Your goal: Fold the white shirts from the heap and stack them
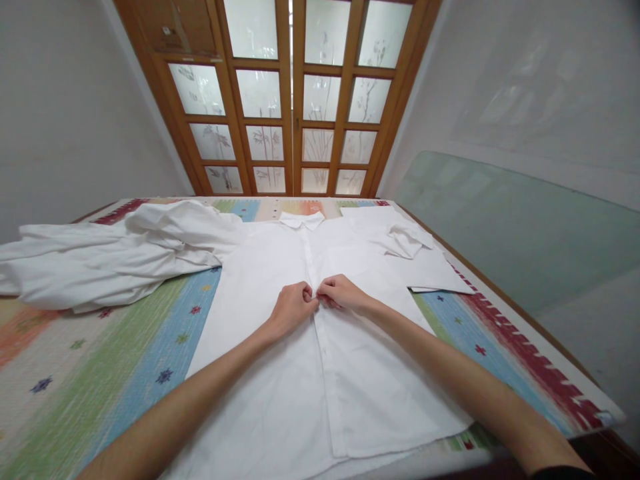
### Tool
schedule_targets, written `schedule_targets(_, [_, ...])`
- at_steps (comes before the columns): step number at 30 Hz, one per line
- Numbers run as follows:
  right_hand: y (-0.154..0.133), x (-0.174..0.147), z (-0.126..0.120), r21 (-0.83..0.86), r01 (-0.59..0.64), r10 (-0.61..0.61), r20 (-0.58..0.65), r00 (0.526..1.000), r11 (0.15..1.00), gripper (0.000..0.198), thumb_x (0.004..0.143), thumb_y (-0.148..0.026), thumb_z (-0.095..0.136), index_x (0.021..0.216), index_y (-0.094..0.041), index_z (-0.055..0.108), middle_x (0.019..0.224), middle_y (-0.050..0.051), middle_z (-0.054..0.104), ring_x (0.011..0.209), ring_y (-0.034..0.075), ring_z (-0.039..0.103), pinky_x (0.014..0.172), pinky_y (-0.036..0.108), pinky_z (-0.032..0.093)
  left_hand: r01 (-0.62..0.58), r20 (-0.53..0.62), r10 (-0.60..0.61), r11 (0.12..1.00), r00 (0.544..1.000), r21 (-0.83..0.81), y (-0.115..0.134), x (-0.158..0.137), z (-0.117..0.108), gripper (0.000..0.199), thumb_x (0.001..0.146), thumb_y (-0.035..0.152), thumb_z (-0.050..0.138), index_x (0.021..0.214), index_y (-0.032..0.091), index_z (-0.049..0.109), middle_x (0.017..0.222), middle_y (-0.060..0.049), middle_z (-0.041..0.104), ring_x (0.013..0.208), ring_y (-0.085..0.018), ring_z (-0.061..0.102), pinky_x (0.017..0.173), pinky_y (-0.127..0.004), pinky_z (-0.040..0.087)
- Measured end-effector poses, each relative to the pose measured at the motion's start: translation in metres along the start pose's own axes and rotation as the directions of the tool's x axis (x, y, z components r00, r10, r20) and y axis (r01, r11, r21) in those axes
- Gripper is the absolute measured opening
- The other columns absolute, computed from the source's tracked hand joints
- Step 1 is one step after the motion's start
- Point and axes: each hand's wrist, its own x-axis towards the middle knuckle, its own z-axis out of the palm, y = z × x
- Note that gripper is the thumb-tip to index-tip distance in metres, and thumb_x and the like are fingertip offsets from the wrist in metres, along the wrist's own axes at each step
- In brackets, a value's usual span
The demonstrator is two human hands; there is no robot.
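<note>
A white button-up shirt (260, 373) lies spread out front side up, its collar (303, 220) at the far end. Midway down its front, my left hand (294, 307) pinches the edge of the button placket. Close against it on the right, my right hand (343, 293) grips the same placket with thumb and fingers. Any button between the fingertips is hidden. Above the hands the placket lies together; below them the two front edges hang slightly apart, with small buttons along one edge.
A crumpled white garment (115, 253) lies to the left, and more white cloth (407, 240) rests at the shirt's right sleeve. Beneath is a striped, patterned table cover (120, 373). A glass panel (510, 220) leans at the right wall. Wooden glass-paned doors (295, 120) stand behind.
</note>
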Motion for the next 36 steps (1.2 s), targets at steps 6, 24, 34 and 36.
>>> schedule_targets(6, [-0.002, -0.001, -0.002, -0.101, 0.013, -0.013, -0.004, 1.000, 0.995, 0.016, 0.069, -0.017, 0.053, 0.054, -0.016, 0.059, 0.045, -0.004, 0.054, 0.037, 0.005, 0.039, 0.037, 0.018, 0.027, 0.182, 0.099, -0.167, 0.967, 0.981, -0.179, 0.007, -0.002, -0.003, 0.005, 0.071, 0.015, 0.058, 0.074, 0.015, 0.063, 0.061, 0.000, 0.065, 0.048, -0.010, 0.055, 0.047, -0.020, 0.039])
schedule_targets(24, [0.011, 0.004, 0.002, -0.258, 0.086, -0.109, -0.078, 0.991, 0.962, 0.014, 0.068, -0.021, 0.055, 0.058, -0.016, 0.063, 0.047, -0.003, 0.057, 0.042, 0.008, 0.044, 0.044, 0.019, 0.032, 0.254, 0.144, -0.216, 0.902, 0.966, -0.349, 0.006, -0.001, -0.003, 0.008, 0.071, 0.010, 0.056, 0.077, 0.014, 0.060, 0.054, 0.004, 0.059, 0.038, -0.008, 0.050, 0.038, -0.018, 0.036])
schedule_targets(34, [0.010, 0.009, -0.003, -0.304, 0.123, -0.127, 0.006, 0.992, 0.945, 0.012, 0.069, -0.021, 0.053, 0.058, -0.018, 0.056, 0.044, -0.006, 0.051, 0.042, 0.008, 0.043, 0.045, 0.019, 0.031, 0.038, 0.034, -0.035, 0.997, 0.999, -0.066, 0.002, -0.001, -0.004, 0.008, 0.070, 0.015, 0.057, 0.069, 0.015, 0.065, 0.066, -0.002, 0.068, 0.062, -0.014, 0.062, 0.057, -0.022, 0.041])
schedule_targets(36, [0.008, 0.010, -0.006, -0.324, 0.145, -0.141, 0.035, 0.989, 0.935, 0.010, 0.069, -0.021, 0.054, 0.061, -0.018, 0.058, 0.045, -0.006, 0.051, 0.044, 0.009, 0.043, 0.046, 0.019, 0.031, 0.014, 0.040, -0.012, 0.999, 0.999, -0.042, -0.001, 0.000, -0.002, 0.009, 0.070, 0.014, 0.057, 0.072, 0.015, 0.066, 0.068, -0.003, 0.069, 0.065, -0.015, 0.063, 0.060, -0.023, 0.042])
